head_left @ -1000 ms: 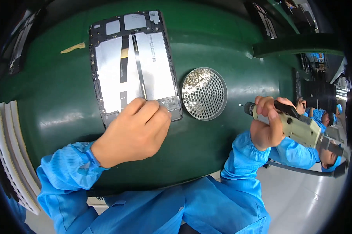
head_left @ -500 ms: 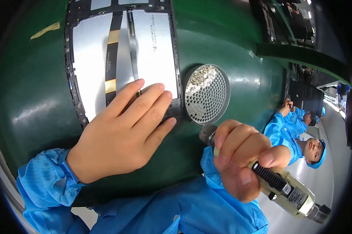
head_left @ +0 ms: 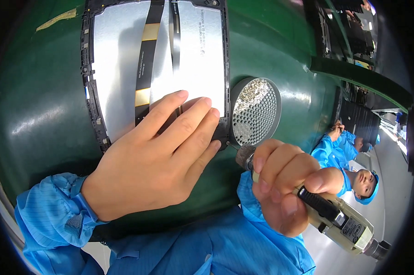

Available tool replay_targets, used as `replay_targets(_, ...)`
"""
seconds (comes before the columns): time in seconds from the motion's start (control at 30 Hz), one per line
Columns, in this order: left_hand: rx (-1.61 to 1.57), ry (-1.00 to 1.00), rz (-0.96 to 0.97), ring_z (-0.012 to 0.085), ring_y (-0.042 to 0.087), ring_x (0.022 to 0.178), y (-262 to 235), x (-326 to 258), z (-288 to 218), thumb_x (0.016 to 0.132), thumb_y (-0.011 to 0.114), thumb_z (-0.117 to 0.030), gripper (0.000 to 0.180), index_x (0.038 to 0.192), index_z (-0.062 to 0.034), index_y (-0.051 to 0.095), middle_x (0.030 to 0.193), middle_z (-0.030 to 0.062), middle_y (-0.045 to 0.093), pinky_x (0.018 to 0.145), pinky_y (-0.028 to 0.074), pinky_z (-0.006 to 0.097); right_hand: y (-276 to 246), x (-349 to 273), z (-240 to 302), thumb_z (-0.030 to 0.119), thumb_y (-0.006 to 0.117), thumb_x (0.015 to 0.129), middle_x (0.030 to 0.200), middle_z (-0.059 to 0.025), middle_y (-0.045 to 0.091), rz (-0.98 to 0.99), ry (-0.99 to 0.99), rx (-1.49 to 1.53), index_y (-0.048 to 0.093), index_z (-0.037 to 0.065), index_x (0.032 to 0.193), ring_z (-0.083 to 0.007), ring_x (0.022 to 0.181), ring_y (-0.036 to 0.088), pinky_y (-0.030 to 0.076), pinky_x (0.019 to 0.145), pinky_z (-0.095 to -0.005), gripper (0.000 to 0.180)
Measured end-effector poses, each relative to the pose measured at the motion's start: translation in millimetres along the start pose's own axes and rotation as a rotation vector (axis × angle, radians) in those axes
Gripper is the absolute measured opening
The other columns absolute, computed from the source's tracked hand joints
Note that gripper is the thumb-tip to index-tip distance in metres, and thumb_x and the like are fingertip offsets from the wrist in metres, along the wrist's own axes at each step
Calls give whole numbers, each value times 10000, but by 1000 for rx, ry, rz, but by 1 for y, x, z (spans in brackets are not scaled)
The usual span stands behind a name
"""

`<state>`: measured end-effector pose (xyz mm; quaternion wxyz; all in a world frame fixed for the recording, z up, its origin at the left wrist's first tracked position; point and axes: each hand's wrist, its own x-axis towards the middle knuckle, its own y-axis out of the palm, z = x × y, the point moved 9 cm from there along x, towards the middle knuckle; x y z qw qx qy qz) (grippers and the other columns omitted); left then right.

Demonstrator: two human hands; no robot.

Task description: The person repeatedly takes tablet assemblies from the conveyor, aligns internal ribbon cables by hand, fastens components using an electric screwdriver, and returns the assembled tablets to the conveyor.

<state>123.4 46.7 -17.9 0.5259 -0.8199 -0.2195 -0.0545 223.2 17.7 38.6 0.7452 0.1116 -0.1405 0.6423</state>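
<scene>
On the green table (head_left: 37, 114), the left hand (head_left: 156, 156) lies flat and open across the silver panel's (head_left: 120, 68) lower edge. Just right, the right hand (head_left: 285, 183) grips an electric screwdriver (head_left: 330, 215) beside the round mesh dish (head_left: 255, 112)

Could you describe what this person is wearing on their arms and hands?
Both hands are bare, with no gloves: left hand, right hand. Each forearm is covered by a loose, bright blue sleeve with a gathered cuff at the wrist. No rings or watch are visible.
</scene>
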Motion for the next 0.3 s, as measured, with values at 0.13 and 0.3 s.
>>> replay_targets(0.13,4,2,-10,343,527,1149,-3,0,-1,758,642,-153,248,967,-34,701,1177,204,573,1017,394,501,0,1,-1,104,574,837,687,-48,480,-18,14,26,443,91,1129,-185,621,501,400,617,-377,321)
replay_targets(0.3,0,-1,-12,348,526,1150,-2,-1,-2,749,642,-149,252,966,-38,702,1183,204,570,1017,393,506,0,1,-2,119,587,843,701,-54,487,64,53,2,446,97,1140,-188,630,505,401,632,-385,329)
